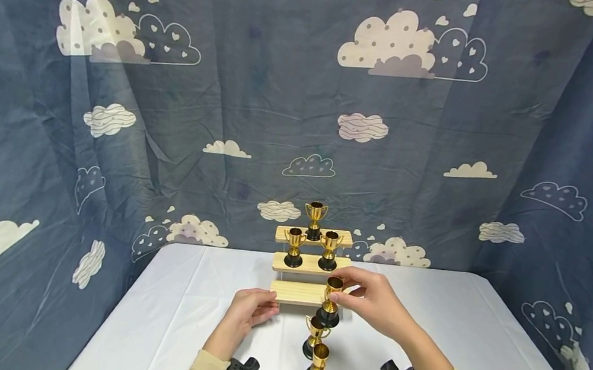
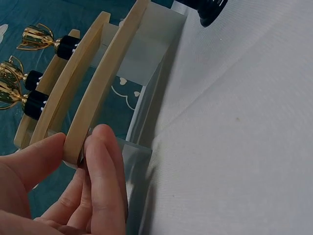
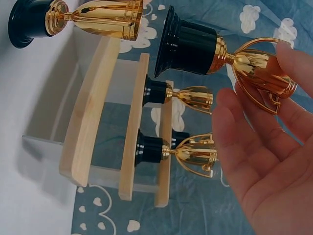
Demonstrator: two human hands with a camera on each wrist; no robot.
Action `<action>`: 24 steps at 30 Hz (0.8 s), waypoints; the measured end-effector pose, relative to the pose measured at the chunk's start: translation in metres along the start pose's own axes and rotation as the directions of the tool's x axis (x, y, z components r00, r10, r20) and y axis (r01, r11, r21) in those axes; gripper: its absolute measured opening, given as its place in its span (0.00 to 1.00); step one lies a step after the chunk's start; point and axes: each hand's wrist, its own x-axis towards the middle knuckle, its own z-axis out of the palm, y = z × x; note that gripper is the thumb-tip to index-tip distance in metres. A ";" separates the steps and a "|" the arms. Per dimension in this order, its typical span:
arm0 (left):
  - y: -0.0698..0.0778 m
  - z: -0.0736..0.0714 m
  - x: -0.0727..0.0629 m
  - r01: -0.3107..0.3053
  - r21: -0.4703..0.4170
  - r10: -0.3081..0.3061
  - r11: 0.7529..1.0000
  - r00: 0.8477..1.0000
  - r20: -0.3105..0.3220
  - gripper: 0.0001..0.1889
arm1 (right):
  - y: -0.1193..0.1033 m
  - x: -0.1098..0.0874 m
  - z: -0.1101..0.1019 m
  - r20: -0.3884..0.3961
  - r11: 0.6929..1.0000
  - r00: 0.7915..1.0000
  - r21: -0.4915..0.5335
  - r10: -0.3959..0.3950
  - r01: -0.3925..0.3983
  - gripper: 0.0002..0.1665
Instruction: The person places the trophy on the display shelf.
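A small gold trophy [image 1: 329, 314] with a black base is held by my right hand [image 1: 378, 303], fingers and thumb on its cup and handles. In the right wrist view this trophy [image 3: 195, 51] is held up off the lowest wooden step. My left hand [image 1: 245, 316] pinches the left end of the lowest wooden step [image 1: 297, 293], thumb on top and fingers beneath. The rack has three wooden steps on clear side panels [image 2: 146, 44]. One trophy [image 1: 316, 213] stands on the top step. Two more, a left trophy [image 1: 294, 241] and a right trophy [image 1: 330, 245], stand on the middle step.
Two trophies stand upright on the white table [image 1: 154, 326] in front of the rack, a nearer trophy [image 1: 318, 363] and a farther trophy [image 1: 316, 331]. Behind the rack hangs a blue cloth [image 1: 273, 87] with cloud prints, which also runs along both sides.
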 end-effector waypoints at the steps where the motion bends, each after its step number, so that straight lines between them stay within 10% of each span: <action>1: 0.001 0.000 -0.001 0.002 0.006 -0.002 1.000 1.000 -0.003 0.14 | 0.000 0.001 0.000 0.001 1.000 1.000 0.000 -0.003 0.003 0.20; 24: 0.003 -0.001 -0.005 0.020 0.071 -0.022 0.997 0.999 0.030 0.20 | -0.002 0.018 0.006 -0.006 1.000 1.000 0.005 -0.002 0.002 0.22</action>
